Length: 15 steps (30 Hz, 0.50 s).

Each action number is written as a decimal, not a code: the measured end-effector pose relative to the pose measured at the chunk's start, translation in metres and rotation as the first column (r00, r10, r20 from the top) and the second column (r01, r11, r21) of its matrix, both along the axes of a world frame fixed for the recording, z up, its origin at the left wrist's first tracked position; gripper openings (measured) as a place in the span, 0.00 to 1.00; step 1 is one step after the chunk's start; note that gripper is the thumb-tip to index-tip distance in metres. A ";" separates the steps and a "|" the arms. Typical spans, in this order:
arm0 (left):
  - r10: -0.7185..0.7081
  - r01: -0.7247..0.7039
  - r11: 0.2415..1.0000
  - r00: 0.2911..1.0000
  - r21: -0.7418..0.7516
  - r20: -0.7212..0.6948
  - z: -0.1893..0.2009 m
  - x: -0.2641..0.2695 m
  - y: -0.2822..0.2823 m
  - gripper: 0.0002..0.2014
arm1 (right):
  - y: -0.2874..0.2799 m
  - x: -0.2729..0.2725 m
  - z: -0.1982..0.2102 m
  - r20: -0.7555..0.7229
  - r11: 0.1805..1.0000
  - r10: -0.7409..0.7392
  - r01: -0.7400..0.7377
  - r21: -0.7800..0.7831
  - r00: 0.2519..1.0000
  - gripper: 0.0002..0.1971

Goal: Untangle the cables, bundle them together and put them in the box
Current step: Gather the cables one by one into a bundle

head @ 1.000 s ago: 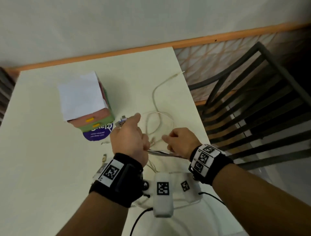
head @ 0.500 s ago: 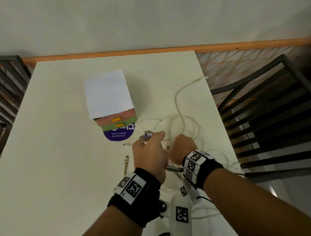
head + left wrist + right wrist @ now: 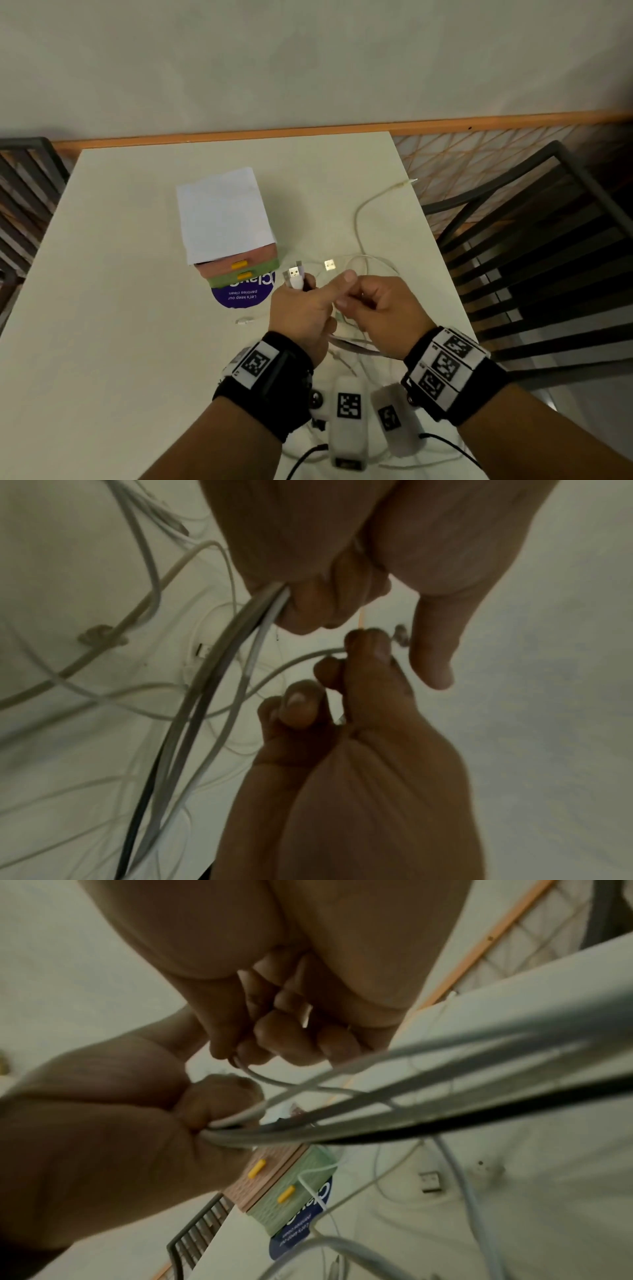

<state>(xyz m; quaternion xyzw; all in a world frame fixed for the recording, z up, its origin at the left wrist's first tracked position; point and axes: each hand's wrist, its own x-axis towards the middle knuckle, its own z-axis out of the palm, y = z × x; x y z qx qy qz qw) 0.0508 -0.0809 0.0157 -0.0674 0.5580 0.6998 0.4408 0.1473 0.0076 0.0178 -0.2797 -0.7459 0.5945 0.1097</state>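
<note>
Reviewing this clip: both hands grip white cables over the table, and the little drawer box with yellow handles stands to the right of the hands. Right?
Not quite. The head view shows the drawer box to the left of the hands, not the right. The rest holds: the left hand and right hand both grip white cables over the table.

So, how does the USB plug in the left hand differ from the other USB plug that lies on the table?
The USB plug in the left hand is held up off the table, sticking out above the left hand; the loose USB plug lies flat on the table beyond both hands, untouched. The held one has a white body behind its metal end; the loose one shows mostly its metal shell. Both are white-cabled USB-A plugs near the box.
</note>
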 end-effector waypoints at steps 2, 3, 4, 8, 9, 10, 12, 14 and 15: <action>-0.047 0.048 0.999 0.997 0.019 -0.055 0.005 0.003 0.003 0.21 | -0.002 0.003 0.006 -0.030 0.996 0.081 -0.079 0.047 0.996 0.07; -0.057 0.058 0.998 0.995 0.010 -0.080 0.007 0.005 0.004 0.19 | -0.003 0.004 0.007 -0.043 0.993 0.102 -0.099 0.066 0.994 0.08; -0.060 0.059 0.998 0.993 -0.011 -0.103 0.009 0.007 0.006 0.18 | -0.004 0.005 0.008 -0.050 0.991 0.114 -0.110 0.076 0.992 0.08; -0.024 0.012 0.997 0.988 -0.083 -0.152 0.018 0.013 0.009 0.17 | -0.006 0.006 0.010 -0.017 0.980 0.151 -0.147 0.133 0.988 0.08; -0.005 -0.013 0.993 0.988 -0.116 -0.152 0.019 0.014 0.009 0.17 | -0.006 0.007 0.011 0.010 0.975 0.170 -0.170 0.143 0.985 0.07; 0.014 -0.040 0.985 0.988 -0.168 -0.155 0.019 0.013 0.009 0.19 | -0.006 0.007 0.012 0.042 0.970 0.195 -0.199 0.140 0.980 0.07; 0.048 -0.095 0.964 0.981 -0.249 -0.188 0.019 0.011 0.009 0.25 | -0.006 0.009 0.011 0.100 0.956 0.241 -0.254 0.149 0.965 0.07; 0.091 -0.126 0.974 0.979 -0.187 -0.184 0.023 0.010 0.012 0.25 | -0.001 0.011 0.010 0.146 0.945 0.242 -0.267 0.188 0.959 0.08; 0.126 -0.141 0.984 0.982 -0.110 -0.140 0.026 0.009 0.013 0.25 | 0.002 0.013 0.009 0.150 0.946 0.231 -0.258 0.197 0.961 0.11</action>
